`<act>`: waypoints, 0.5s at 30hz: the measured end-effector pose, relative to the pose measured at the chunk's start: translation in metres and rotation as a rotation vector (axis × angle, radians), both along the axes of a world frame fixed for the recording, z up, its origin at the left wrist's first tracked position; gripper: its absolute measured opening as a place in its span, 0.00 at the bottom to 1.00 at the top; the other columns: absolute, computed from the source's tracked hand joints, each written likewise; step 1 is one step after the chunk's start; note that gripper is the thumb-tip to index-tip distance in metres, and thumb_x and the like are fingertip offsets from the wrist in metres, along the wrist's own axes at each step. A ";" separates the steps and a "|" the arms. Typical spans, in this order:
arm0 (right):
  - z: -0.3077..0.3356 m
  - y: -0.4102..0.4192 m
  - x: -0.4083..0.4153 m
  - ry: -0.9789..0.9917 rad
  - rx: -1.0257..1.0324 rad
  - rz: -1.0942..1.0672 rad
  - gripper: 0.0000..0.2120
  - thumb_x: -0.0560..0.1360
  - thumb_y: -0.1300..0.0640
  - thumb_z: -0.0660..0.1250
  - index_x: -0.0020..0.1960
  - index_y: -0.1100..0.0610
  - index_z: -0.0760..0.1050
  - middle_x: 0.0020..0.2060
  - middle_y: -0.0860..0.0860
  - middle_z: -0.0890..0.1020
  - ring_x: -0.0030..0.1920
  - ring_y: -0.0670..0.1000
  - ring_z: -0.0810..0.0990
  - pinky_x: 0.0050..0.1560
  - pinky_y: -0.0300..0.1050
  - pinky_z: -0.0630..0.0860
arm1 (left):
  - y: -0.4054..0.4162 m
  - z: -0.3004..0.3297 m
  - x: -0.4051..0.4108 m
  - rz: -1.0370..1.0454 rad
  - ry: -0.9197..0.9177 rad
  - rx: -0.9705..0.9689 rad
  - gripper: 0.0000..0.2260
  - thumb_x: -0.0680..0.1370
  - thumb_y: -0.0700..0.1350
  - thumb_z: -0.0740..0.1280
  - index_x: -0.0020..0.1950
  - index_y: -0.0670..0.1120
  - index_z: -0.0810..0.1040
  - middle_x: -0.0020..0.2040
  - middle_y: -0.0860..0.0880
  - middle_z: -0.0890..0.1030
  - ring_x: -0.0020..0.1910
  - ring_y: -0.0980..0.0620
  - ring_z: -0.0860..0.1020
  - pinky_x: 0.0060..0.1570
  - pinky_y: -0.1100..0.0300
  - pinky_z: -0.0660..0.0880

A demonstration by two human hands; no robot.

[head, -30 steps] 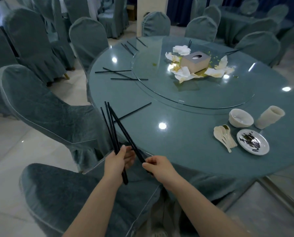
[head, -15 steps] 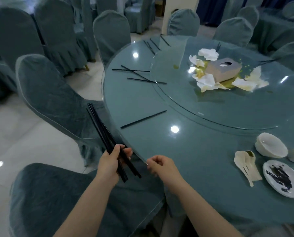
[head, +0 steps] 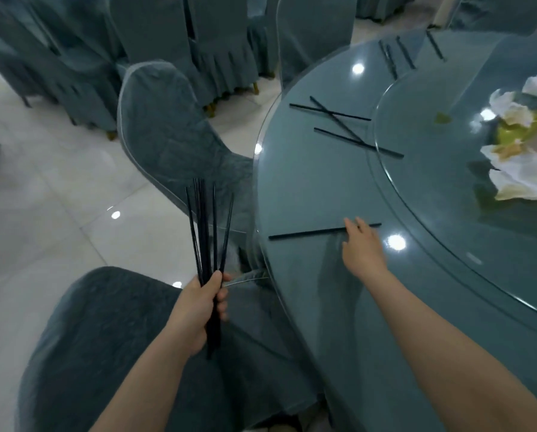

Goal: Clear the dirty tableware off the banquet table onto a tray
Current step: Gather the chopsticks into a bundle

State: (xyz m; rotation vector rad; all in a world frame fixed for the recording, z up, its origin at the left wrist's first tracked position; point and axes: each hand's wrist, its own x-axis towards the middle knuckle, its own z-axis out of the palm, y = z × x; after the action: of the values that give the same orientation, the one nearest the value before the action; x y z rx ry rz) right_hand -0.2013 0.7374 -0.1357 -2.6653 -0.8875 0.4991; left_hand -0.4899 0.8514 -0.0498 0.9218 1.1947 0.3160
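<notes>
My left hand (head: 198, 310) grips a bundle of several black chopsticks (head: 208, 226), held upright and fanned out beside the table edge. My right hand (head: 362, 247) reaches over the glass-topped round table (head: 307, 182), its straight fingers lying on a single black chopstick (head: 304, 233) that rests flat near the rim. Three more chopsticks (head: 345, 126) lie crossed farther along the rim. Several others (head: 398, 54) lie at the far edge. No tray is in view.
A glass turntable (head: 432, 213) covers the table's middle and carries crumpled white napkins (head: 519, 179) with yellow-green scraps. Chairs in grey-blue covers stand close: one (head: 173, 126) at the table's left, one (head: 105, 353) below my arms. White tiled floor (head: 42, 213) lies to the left.
The view swung left; bowl, spoons and plate left the frame. My right hand let go of the bundle and reached out onto the single chopstick. My left hand raised the bundle upright.
</notes>
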 end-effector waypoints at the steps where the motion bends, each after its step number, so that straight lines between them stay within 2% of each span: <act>1: -0.004 0.002 0.005 -0.023 -0.062 0.041 0.26 0.80 0.58 0.58 0.77 0.53 0.56 0.76 0.54 0.57 0.74 0.58 0.56 0.71 0.52 0.59 | 0.002 0.002 -0.002 0.018 0.007 0.007 0.09 0.83 0.46 0.57 0.48 0.42 0.72 0.25 0.52 0.67 0.21 0.56 0.64 0.20 0.64 0.64; 3: -0.013 0.003 0.011 -0.122 -0.119 0.119 0.23 0.81 0.55 0.59 0.74 0.55 0.62 0.74 0.55 0.63 0.73 0.58 0.60 0.70 0.52 0.62 | 0.005 0.006 -0.007 0.051 0.017 0.002 0.10 0.82 0.47 0.58 0.44 0.43 0.71 0.24 0.53 0.65 0.20 0.58 0.61 0.18 0.65 0.60; 5: -0.016 0.001 0.010 -0.211 -0.035 0.115 0.14 0.79 0.57 0.62 0.63 0.58 0.75 0.62 0.57 0.76 0.64 0.60 0.70 0.62 0.51 0.68 | 0.006 0.010 -0.011 0.063 0.019 -0.006 0.13 0.81 0.50 0.60 0.40 0.46 0.69 0.24 0.54 0.64 0.20 0.58 0.59 0.17 0.65 0.58; 7: -0.017 -0.004 0.005 -0.255 0.001 0.111 0.08 0.78 0.58 0.64 0.53 0.60 0.78 0.52 0.57 0.79 0.57 0.61 0.74 0.54 0.51 0.70 | 0.006 0.013 -0.016 0.061 0.009 -0.013 0.14 0.79 0.52 0.64 0.38 0.47 0.67 0.25 0.54 0.63 0.20 0.58 0.59 0.17 0.66 0.58; 9: -0.017 -0.009 -0.003 -0.274 -0.081 0.149 0.09 0.79 0.55 0.61 0.53 0.58 0.77 0.52 0.56 0.79 0.56 0.59 0.74 0.54 0.50 0.69 | 0.005 0.017 -0.022 0.057 -0.011 -0.031 0.11 0.79 0.49 0.66 0.40 0.47 0.67 0.24 0.54 0.63 0.20 0.58 0.59 0.17 0.66 0.57; 11: -0.015 -0.014 -0.019 -0.216 -0.079 0.118 0.10 0.81 0.53 0.58 0.54 0.57 0.75 0.52 0.55 0.77 0.54 0.59 0.75 0.52 0.50 0.69 | 0.003 0.024 -0.030 0.046 -0.043 -0.050 0.11 0.79 0.46 0.65 0.39 0.48 0.67 0.24 0.54 0.62 0.19 0.58 0.58 0.16 0.67 0.57; 13: -0.008 -0.016 -0.046 -0.051 0.039 0.003 0.08 0.81 0.54 0.56 0.52 0.57 0.71 0.47 0.54 0.76 0.46 0.59 0.75 0.44 0.50 0.69 | 0.002 0.031 -0.041 0.037 -0.068 -0.054 0.16 0.79 0.45 0.64 0.33 0.48 0.64 0.22 0.54 0.61 0.18 0.58 0.58 0.16 0.67 0.56; 15: 0.003 -0.015 -0.080 0.082 0.229 -0.111 0.05 0.81 0.55 0.55 0.49 0.55 0.66 0.37 0.50 0.75 0.38 0.55 0.73 0.36 0.47 0.66 | 0.001 0.040 -0.056 0.033 -0.095 -0.038 0.21 0.79 0.49 0.65 0.28 0.50 0.62 0.22 0.53 0.60 0.18 0.57 0.58 0.17 0.67 0.56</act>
State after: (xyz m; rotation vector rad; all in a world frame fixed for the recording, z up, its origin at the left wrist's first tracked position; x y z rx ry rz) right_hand -0.2816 0.7223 -0.1324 -2.4516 -0.7221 0.4487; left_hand -0.5457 0.8523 -0.0100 0.8455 1.1255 0.3589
